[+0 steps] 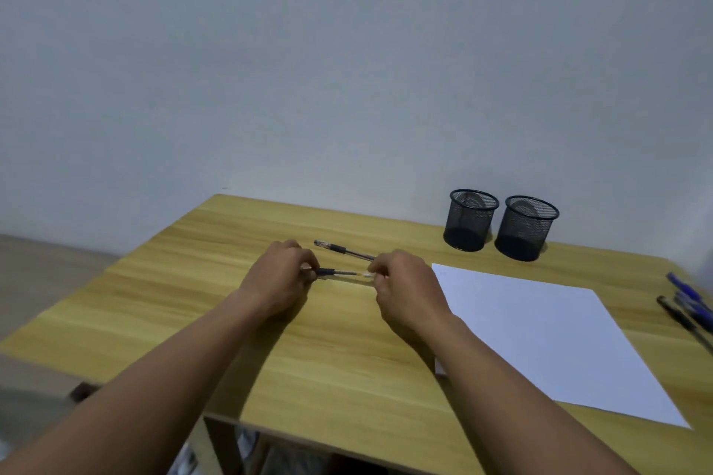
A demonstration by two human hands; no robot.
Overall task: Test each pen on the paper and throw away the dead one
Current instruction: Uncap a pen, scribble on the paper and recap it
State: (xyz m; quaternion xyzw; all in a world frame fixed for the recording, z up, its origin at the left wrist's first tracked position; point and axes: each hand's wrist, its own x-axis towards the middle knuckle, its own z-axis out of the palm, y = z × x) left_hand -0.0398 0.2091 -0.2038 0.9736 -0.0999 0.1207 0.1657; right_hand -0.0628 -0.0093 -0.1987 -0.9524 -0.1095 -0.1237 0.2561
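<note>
A clear pen with a black grip [339, 273] is held level just above the wooden table [328, 351] between both hands. My left hand [279, 280] pinches its left end and my right hand [405, 287] pinches its right end. A second pen of the same kind [343, 249] lies on the table just behind them. A white sheet of paper [540, 335] lies to the right of my right hand. Several more pens, blue and black [686, 307], lie at the table's right edge.
Two black mesh cups [468, 220] [524, 228] stand side by side at the back right, against the grey wall. The table's front and left edges drop to the floor.
</note>
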